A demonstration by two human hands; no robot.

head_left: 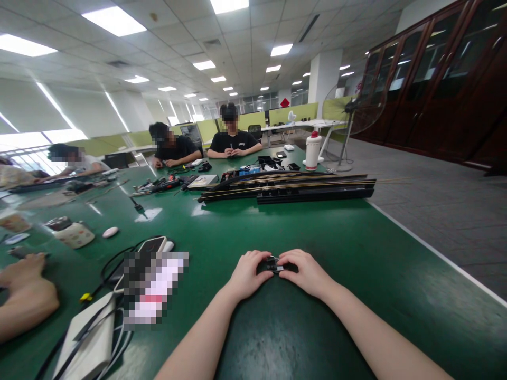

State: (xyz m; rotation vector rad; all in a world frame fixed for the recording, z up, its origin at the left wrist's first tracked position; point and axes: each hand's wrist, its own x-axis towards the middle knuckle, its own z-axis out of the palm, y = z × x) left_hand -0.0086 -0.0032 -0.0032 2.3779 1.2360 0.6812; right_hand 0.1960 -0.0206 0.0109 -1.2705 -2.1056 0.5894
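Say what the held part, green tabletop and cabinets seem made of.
Held part: perhaps dark plastic, a pale patch hinting at metal; too small to tell.
Tabletop: smooth, semi-gloss coating or mat, judging by blurred reflections.
Cabinets: apparently varnished reddish-brown wood, with glass panes that reflect lights.

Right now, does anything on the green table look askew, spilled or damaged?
No spill or clear damage shows. Slightly askew: thin golden rods lie unevenly across the long black rails, some ends poking past them. The tiny dark part between left hand and right hand is hard to judge.
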